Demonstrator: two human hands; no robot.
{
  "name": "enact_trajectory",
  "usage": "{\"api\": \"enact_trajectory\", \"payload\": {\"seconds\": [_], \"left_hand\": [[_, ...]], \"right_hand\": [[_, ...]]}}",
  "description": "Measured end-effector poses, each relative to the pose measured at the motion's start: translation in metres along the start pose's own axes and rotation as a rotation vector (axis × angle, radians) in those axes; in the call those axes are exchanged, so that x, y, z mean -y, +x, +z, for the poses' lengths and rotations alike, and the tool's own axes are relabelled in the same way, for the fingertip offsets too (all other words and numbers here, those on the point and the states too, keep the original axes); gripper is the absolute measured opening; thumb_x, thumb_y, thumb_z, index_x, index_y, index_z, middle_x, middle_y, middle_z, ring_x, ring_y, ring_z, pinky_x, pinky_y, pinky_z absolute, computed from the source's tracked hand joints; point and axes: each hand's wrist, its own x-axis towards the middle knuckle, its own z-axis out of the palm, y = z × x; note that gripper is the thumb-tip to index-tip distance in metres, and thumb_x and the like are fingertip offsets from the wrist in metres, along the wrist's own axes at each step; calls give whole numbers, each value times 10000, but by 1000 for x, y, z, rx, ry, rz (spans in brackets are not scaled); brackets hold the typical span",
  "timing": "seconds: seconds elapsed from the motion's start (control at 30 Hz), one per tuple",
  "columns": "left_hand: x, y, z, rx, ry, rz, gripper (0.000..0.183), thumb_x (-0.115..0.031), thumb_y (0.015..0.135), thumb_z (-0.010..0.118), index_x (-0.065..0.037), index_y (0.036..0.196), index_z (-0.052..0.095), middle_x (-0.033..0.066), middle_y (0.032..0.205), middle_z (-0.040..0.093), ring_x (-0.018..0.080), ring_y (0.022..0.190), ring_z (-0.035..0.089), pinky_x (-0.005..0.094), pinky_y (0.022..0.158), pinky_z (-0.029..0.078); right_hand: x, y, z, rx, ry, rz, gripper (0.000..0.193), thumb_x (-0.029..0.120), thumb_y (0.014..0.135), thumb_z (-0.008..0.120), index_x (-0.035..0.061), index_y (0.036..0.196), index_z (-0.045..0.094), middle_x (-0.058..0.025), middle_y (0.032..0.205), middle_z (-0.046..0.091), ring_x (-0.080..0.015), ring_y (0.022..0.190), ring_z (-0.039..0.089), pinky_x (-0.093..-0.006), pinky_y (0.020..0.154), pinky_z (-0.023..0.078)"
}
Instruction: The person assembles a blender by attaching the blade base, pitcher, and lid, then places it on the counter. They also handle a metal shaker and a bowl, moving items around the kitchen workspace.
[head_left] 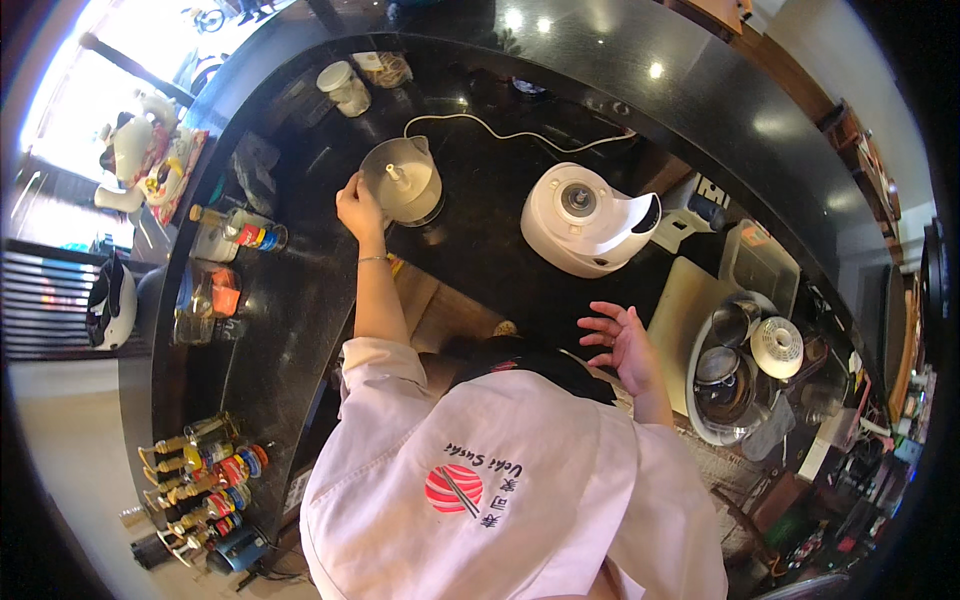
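My left hand is closed on the rim of a see-through appliance bowl with a post in its middle and a pouring lip. The bowl stands on the black counter at the far left of centre. My right hand hangs above the counter's near edge with its fingers spread and nothing in it. Between and beyond my hands sits a white appliance base with a round grey drive socket on top and a curved hollow on its right side. A white cord runs along the counter behind both.
Several utensils and a white slotted disc fill a metal basin at right, beside a cutting board and a clear tub. Jars line the back left. Several bottles stand at lower left. A raised dark ledge curves behind.
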Motion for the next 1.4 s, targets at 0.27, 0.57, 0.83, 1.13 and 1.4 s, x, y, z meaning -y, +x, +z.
{"api": "enact_trajectory", "payload": {"seconds": [0.27, 0.57, 0.83, 1.13, 1.4], "left_hand": [[11, 34, -2, 183, 23, 126, 220, -229, 929, 642, -118, 1068, 772, 127, 865, 651, 259, 815, 642, 361, 773, 507], [20, 56, -21, 537, -192, 83, 345, -326, 995, 588, -66, 1171, 729, 100, 926, 650, 191, 880, 614, 341, 828, 489], [85, 25, -39, 886, -352, 47, 1030, -311, 574, 965, -55, 1440, 468, 121, 1344, 604, 305, 1241, 571, 438, 1085, 425], [96, 33, -2, 927, 80, 406, 959, -502, 557, 906, -149, 1375, 551, 79, 1358, 602, 253, 1325, 494, 440, 1026, 313], [101, 34, -2, 928, 48, 469, 766, -469, 570, 903, -166, 1235, 672, 35, 1344, 623, 243, 1350, 473, 447, 1050, 283]], "right_hand": [[-6, 26, 14, 89, -113, 109, 594, 575, 1030, 348, 117, 1354, 543, -110, 1225, 665, -181, 979, 661, -360, 738, 575], [0, 96, 89, 205, -402, 65, 401, 359, 1023, 530, 108, 1334, 554, -76, 1170, 670, -161, 967, 643, -345, 774, 559], [53, 275, 208, -138, -1034, -526, 490, 355, 971, 608, 72, 1361, 517, -150, 1106, 676, -232, 962, 676, -406, 788, 547], [57, 309, 246, -220, -1009, -94, 408, 232, 1003, 408, 32, 1339, 523, -156, 735, 687, -261, 579, 670, -416, 678, 553], [63, 296, 246, -151, -876, -48, 377, 184, 1007, 395, 0, 1310, 522, -166, 713, 669, -210, 526, 646, -358, 536, 546]]}}
